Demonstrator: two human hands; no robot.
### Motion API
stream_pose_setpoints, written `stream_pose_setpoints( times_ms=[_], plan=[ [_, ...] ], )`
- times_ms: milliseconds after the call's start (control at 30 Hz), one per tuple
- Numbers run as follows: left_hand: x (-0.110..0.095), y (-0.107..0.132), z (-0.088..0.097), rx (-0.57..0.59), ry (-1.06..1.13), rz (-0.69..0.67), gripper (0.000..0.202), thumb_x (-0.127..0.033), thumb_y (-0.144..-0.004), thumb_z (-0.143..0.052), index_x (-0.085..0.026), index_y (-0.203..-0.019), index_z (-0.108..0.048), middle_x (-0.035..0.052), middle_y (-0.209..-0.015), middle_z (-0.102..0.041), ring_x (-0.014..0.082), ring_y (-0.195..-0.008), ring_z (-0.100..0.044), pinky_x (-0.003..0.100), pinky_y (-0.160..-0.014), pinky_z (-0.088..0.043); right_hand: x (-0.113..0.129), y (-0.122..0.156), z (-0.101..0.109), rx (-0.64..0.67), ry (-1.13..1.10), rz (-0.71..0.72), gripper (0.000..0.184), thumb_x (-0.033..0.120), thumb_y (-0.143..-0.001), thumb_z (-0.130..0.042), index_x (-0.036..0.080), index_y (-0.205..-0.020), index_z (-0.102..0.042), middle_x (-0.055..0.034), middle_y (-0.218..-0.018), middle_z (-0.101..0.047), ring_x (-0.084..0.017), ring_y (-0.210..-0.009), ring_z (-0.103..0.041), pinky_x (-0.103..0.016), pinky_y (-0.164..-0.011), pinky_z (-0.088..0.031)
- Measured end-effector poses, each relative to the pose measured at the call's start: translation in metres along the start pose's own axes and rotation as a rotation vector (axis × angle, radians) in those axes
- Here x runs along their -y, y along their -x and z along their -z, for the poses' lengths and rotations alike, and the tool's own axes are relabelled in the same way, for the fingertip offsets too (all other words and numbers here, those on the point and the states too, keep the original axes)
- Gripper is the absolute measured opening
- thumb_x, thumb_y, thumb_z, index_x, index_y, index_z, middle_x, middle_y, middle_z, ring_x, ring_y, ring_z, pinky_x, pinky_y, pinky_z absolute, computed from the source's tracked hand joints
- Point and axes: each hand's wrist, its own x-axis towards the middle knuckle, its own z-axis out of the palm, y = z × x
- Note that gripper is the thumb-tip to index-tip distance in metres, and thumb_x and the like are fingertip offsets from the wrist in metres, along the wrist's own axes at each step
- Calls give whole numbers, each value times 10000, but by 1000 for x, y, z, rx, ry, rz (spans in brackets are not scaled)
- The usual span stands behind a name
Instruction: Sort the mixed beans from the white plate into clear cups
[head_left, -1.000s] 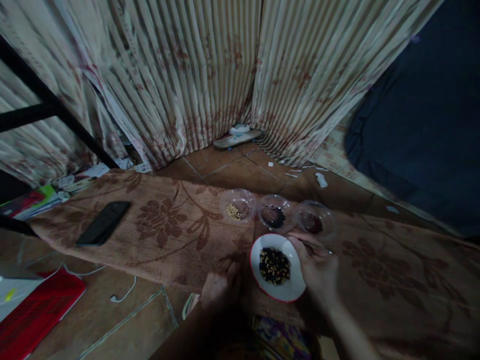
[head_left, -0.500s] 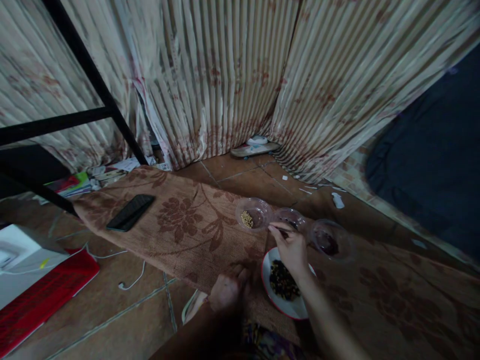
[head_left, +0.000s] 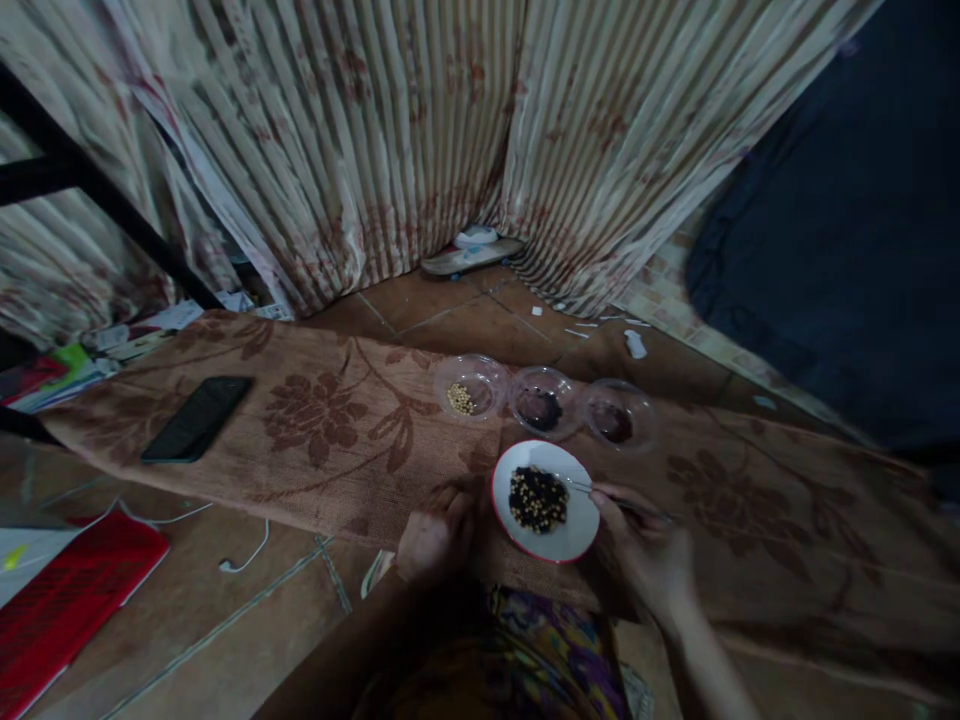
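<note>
My right hand [head_left: 649, 550] grips a pair of thin metal tweezers [head_left: 581, 487], whose tips reach over the right side of a white plate with a red rim [head_left: 577, 530]. A pile of mixed black and pale yellow beans [head_left: 538, 499] lies on that plate. Behind it three clear plastic bowls stand in a row. The left bowl [head_left: 491, 372] holds pale yellow beans [head_left: 460, 400], the middle bowl [head_left: 544, 378] dark ones, and the right bowl [head_left: 637, 408] dark reddish ones. My left hand [head_left: 431, 535] rests closed on the cloth, left of the plate, with its fingers curled under.
A patterned brown cloth [head_left: 360, 490] covers the long narrow surface. Toward its left end lies a black phone [head_left: 196, 420]. White earphones [head_left: 227, 566] and a red box [head_left: 82, 590] are on the tiled floor. Striped curtains [head_left: 375, 150] hang behind, near a skateboard [head_left: 472, 257].
My right hand has moved from beside the middle bowl, back and down to the plate's right side. The plate now shows more fully. The view has shifted; my left hand stays put.
</note>
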Motion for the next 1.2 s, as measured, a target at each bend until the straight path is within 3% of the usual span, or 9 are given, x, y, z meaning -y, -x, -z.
stream_pose_setpoints(
  times_ms=[200, 400, 500, 667, 900, 1200],
  plan=[
    [3, 0, -3, -5, -15, -5, 128, -188, -913, -459, -206, -911, -586, 32, -835, -625, 159, -780, -590, 278, -698, -478, -7, 12, 4, 105, 233, 170, 253, 429, -871, -583, 219, -892, -723, -68, -944, -740, -233, -887, -684, -350, -796, -530],
    [2, 0, -2, -8, -12, 5, 120, -198, -915, -469, -208, -921, -589, 32, -849, -624, 159, -792, -591, 281, -719, -482, 9, 24, -20, 219, 220, 357, 191, 330, -917, -550, 231, -907, -713, -47, -907, -740, -193, -847, -690, -310, -775, -543],
    [2, 0, -2, 14, -8, 9, 131, -202, -920, -457, -207, -926, -589, 32, -847, -623, 156, -786, -588, 282, -725, -484, 15, 31, -22, 263, 181, 407, 168, 312, -914, -559, 239, -923, -711, -43, -910, -738, -186, -848, -692, -298, -774, -551],
    [2, 0, -2, 26, -12, 12, 147, -211, -925, -444, -203, -930, -591, 38, -861, -628, 154, -790, -586, 278, -718, -483, 8, 34, -2, 207, 195, 253, 211, 388, -897, -570, 241, -914, -719, -54, -943, -736, -205, -873, -696, -312, -785, -556],
    [2, 0, -1, 4, 0, 2, 139, -206, -920, -455, -206, -939, -593, 32, -853, -627, 154, -795, -586, 280, -740, -488, 4, 26, 23, 110, 236, -34, 341, 512, -847, -582, 209, -884, -733, -75, -938, -743, -216, -794, -709, -272, -657, -559],
    [1, -1, 0, 20, -7, 8, 160, -213, -929, -433, -202, -936, -592, 34, -853, -630, 150, -792, -589, 279, -742, -494, 9, 31, 20, 160, 208, -80, 370, 529, -837, -582, 198, -898, -736, -75, -921, -762, -224, -781, -718, -276, -659, -561]
  ],
)
